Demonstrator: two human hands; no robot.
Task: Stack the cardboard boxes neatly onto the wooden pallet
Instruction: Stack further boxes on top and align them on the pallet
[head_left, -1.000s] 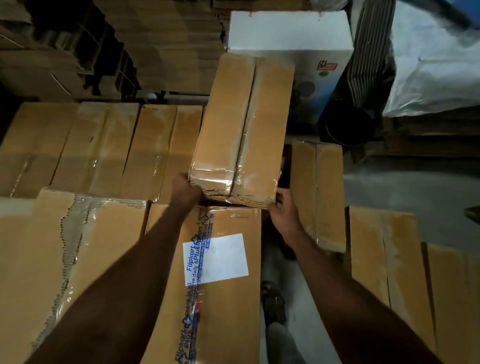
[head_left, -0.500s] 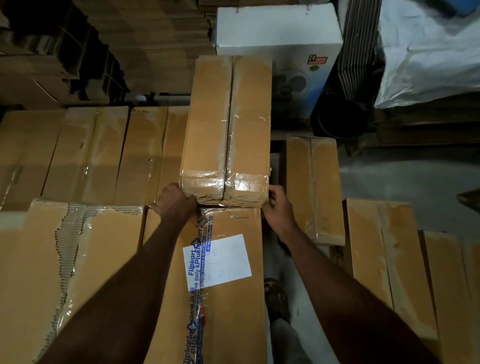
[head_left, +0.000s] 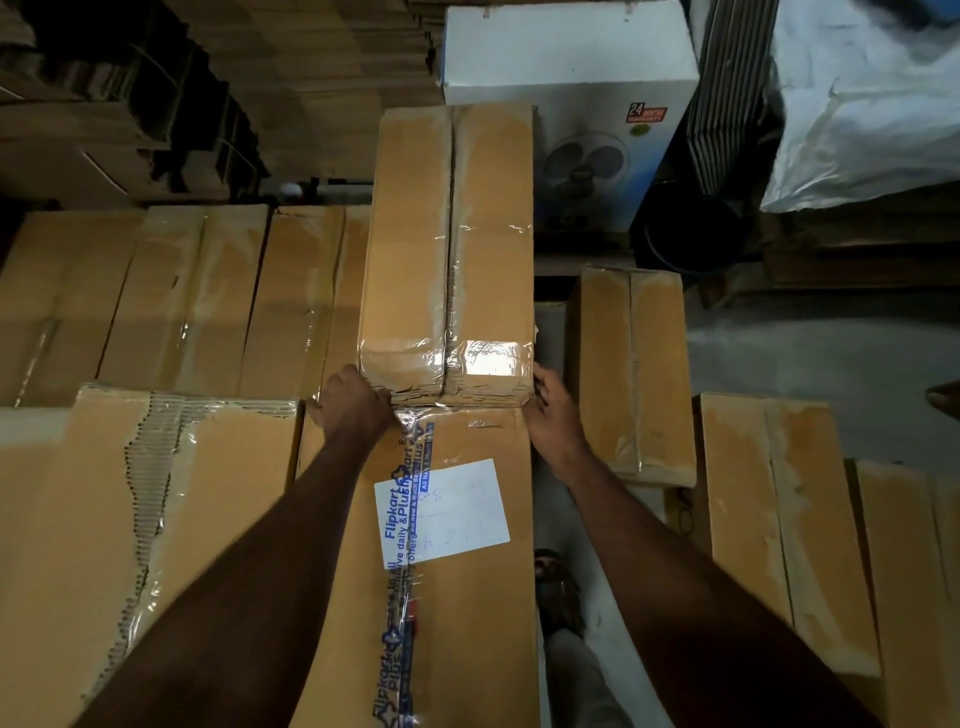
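Since the earlier frames, the long tape-wrapped brown cardboard box (head_left: 449, 249) has been straightened from a tilt to the right and brought in line with the boxes around it. Its near end is gripped at the lower left corner by the left hand (head_left: 353, 405), whose fingers are curled under the edge. The right hand (head_left: 548, 410) is held against the lower right corner with fingers bent round it. The box is raised above the row of taped brown boxes (head_left: 182, 296) to its left, its near end touching the far edge of the brown carton with a white label and blue printed tape (head_left: 467, 597). Beyond it a white fan carton (head_left: 566, 62) is seen.
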